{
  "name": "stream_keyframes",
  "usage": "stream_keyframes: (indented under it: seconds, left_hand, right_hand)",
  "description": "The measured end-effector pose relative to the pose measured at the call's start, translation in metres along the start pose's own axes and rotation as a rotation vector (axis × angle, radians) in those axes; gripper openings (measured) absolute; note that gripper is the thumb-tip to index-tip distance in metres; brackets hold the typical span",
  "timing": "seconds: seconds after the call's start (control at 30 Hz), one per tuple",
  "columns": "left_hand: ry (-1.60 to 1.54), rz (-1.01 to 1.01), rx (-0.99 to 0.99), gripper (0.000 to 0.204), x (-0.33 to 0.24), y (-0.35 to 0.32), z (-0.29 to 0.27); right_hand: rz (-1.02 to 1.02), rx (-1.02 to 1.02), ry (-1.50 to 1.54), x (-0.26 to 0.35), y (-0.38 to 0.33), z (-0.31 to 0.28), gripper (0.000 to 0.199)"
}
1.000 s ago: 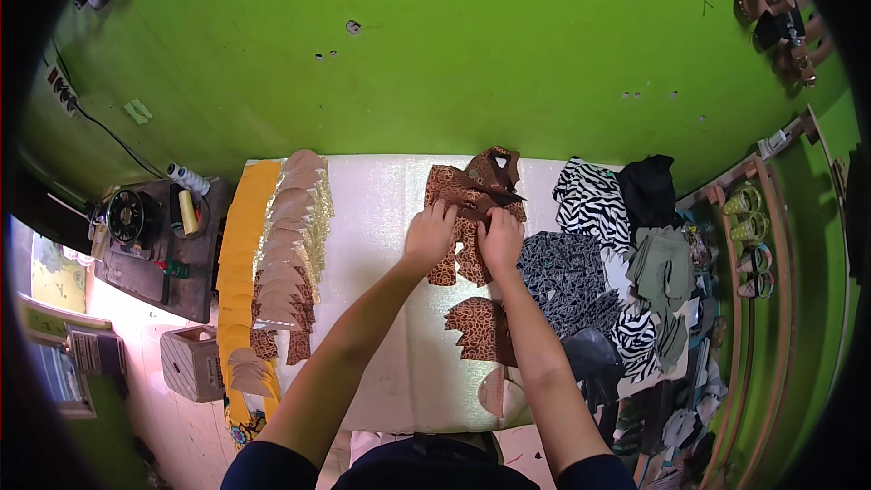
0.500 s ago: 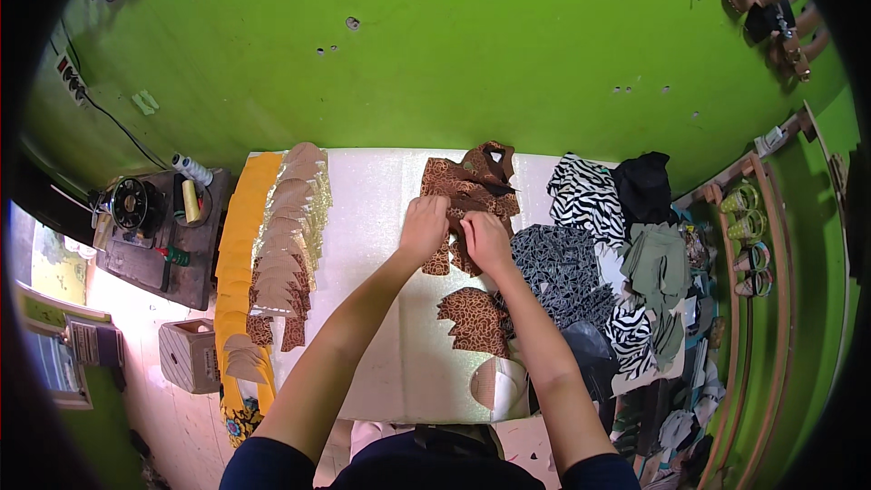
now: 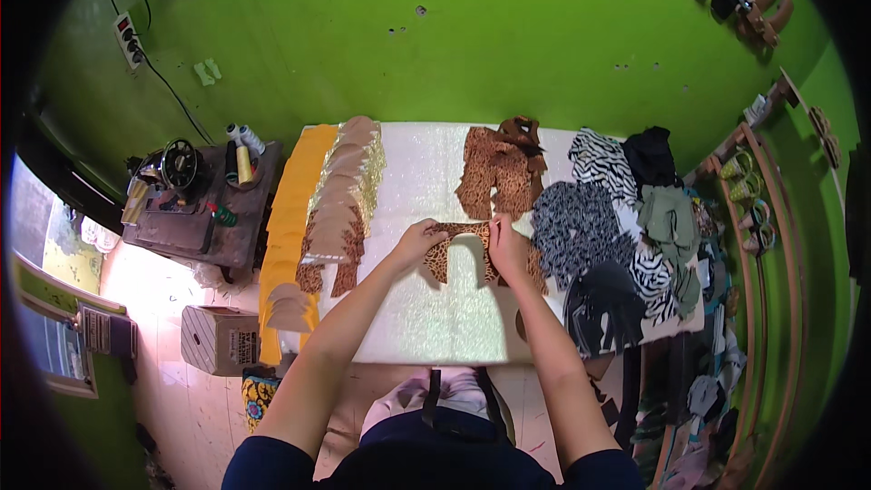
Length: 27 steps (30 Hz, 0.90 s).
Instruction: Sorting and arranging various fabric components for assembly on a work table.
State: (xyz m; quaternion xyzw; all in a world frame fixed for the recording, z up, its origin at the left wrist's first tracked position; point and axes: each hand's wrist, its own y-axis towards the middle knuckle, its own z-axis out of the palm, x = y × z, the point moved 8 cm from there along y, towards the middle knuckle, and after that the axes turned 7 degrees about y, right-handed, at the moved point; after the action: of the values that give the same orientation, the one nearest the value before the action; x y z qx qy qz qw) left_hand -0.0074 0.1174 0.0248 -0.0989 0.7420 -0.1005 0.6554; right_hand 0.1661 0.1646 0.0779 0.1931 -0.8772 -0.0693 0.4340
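Observation:
A U-shaped leopard-print fabric piece [image 3: 437,262] is stretched between my two hands above the white table [image 3: 399,327]. My left hand [image 3: 419,241] pinches its left top corner, and my right hand [image 3: 505,247] grips the right end near its upper edge. Just beyond them lies a pile of leopard-print cut pieces [image 3: 494,168]. More leopard-print pieces [image 3: 537,270] show partly behind my right forearm. To the left runs a long overlapping row of tan-backed cut pieces [image 3: 347,163], some with leopard print showing, beside yellow material [image 3: 295,191].
Dark patterned fabric [image 3: 581,222], zebra-print pieces [image 3: 603,163], olive cloth [image 3: 670,218] and black material [image 3: 599,308] crowd the table's right side. A sewing machine [image 3: 180,166] stands on a wooden stand at left, above a cardboard box [image 3: 218,340]. Wooden shoe racks [image 3: 771,263] line the right wall.
Both hands have come nearer to me, away from the far pile, with a leopard-print piece now spread between them. The view has shifted, so the table sits higher and further right.

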Motion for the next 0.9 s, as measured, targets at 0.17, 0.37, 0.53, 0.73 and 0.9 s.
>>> stream_keyframes:
  seconds: [0.17,0.37,0.53,0.73,0.9]
  left_hand:
    - [0.012,-0.111,-0.014,0.022,0.051,-0.064,0.020]
    - [0.479,-0.042,-0.212,0.027,0.074,-0.107,0.027]
    - [0.709,0.060,-0.335,0.043,0.055,-0.129,0.047]
    - [0.939,0.193,-0.377,0.036,0.029,-0.135,0.074]
    - [0.878,0.194,-0.292,0.032,0.013,-0.124,0.131]
  right_hand:
    - [0.088,0.033,-0.143,-0.002,-0.085,0.018,0.016]
    - [0.205,0.004,-0.137,-0.001,-0.143,0.019,0.017]
    - [0.055,-0.094,-0.260,-0.007,-0.152,-0.014,0.023]
    - [0.157,-0.063,-0.374,-0.051,-0.151,-0.062,0.027]
    - [0.294,0.274,-0.482,-0.082,-0.145,-0.059,0.030]
